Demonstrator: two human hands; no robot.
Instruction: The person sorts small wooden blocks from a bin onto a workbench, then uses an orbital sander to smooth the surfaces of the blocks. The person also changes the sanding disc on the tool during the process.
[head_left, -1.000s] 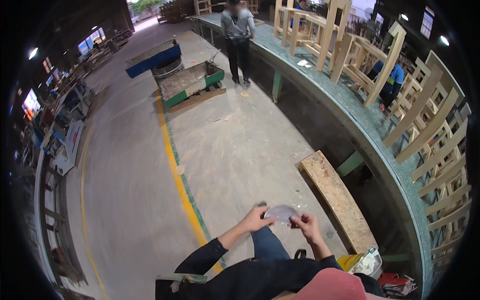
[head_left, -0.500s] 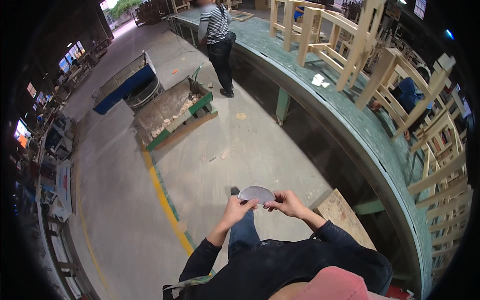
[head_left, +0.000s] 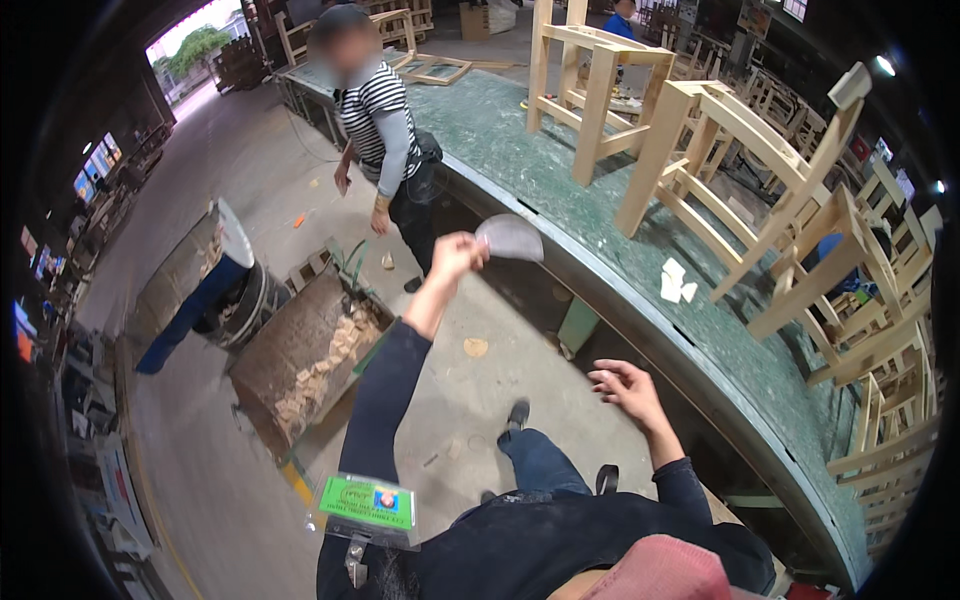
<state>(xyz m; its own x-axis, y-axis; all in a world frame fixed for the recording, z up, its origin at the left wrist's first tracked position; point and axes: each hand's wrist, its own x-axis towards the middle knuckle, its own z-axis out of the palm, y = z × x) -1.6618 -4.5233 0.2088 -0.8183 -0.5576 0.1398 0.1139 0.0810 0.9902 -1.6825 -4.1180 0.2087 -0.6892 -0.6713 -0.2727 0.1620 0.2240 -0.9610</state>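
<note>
A thin grey half-round sheet [head_left: 511, 239], looking like a folded sanding disc, is pinched at its left end by my left hand [head_left: 460, 257]. That arm is stretched forward, and the sheet is in front of the green-topped workbench's [head_left: 490, 155] edge in the picture. My right hand [head_left: 632, 393] is empty, fingers apart and slightly curled, held lower beside the same bench. Pale wooden chair frames [head_left: 720, 150] stand along the bench top. Small whitish scraps [head_left: 676, 281] lie there among them.
A person [head_left: 385, 140] in a striped shirt stands by the bench ahead. To the left are an open cart [head_left: 290, 340] holding wood offcuts and a blue-edged bin [head_left: 195, 315]. A yellow floor line [head_left: 297, 483] runs near the cart. A round tan piece [head_left: 475, 347] lies on the floor.
My right hand has let go of the grey sheet and moved right. My left hand has carried it forward and up. The view has shifted closer to the cart and the person, who has turned.
</note>
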